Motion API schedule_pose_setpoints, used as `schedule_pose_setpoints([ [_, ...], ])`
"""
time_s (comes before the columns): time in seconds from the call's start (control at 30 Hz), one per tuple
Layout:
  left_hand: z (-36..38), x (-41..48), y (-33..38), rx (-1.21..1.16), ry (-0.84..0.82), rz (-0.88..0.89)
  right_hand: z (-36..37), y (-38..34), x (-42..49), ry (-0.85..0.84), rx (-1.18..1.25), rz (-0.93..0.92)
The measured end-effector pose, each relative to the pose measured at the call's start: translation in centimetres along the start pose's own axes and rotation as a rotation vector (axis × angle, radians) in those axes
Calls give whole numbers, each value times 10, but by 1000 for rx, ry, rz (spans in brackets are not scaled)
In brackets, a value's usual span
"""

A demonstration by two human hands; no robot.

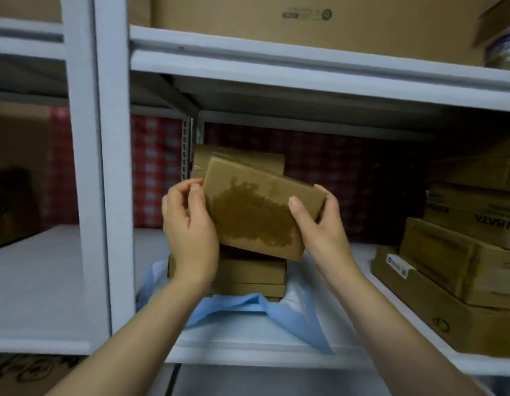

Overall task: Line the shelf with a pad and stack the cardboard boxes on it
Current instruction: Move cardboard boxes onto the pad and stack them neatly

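I hold a flat cardboard box (256, 212) with a dark stain on its face, tilted, above a stack of similar boxes (248, 277). My left hand (188, 224) grips its left edge and my right hand (319, 224) grips its right edge, thumb on the face. The stack stands on a blue and white pad (293, 318) spread over the white shelf (248, 350). Another box (242, 158) shows behind the one I hold; what it rests on is hidden.
A pile of larger cardboard boxes (454, 267) fills the right side of the same shelf. A white upright post (113, 167) stands just left of my left hand. The shelf above (305, 67) carries a big carton (319, 24). A red checked cloth (156, 172) hangs behind.
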State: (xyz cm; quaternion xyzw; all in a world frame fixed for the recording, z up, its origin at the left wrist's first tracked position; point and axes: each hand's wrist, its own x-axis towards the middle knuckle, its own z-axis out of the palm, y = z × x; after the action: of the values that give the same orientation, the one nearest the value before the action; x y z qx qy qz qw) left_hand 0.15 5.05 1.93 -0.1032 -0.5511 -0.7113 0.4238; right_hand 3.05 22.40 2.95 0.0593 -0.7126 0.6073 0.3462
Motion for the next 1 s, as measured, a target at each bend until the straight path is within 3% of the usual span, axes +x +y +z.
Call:
schedule_pose_setpoints([
  [0.27,-38,6,-34,189,-71,-220,39,18,-4,-111,-159,47],
  [0.57,-39,2,-39,283,-82,-181,39,18,-8,-118,-211,78],
  [0.77,-33,-7,-20,361,-32,45,37,18,-16,-88,-193,74],
  [1.0,-1,-33,4,319,-164,407,7,18,-24,112,-278,16],
])
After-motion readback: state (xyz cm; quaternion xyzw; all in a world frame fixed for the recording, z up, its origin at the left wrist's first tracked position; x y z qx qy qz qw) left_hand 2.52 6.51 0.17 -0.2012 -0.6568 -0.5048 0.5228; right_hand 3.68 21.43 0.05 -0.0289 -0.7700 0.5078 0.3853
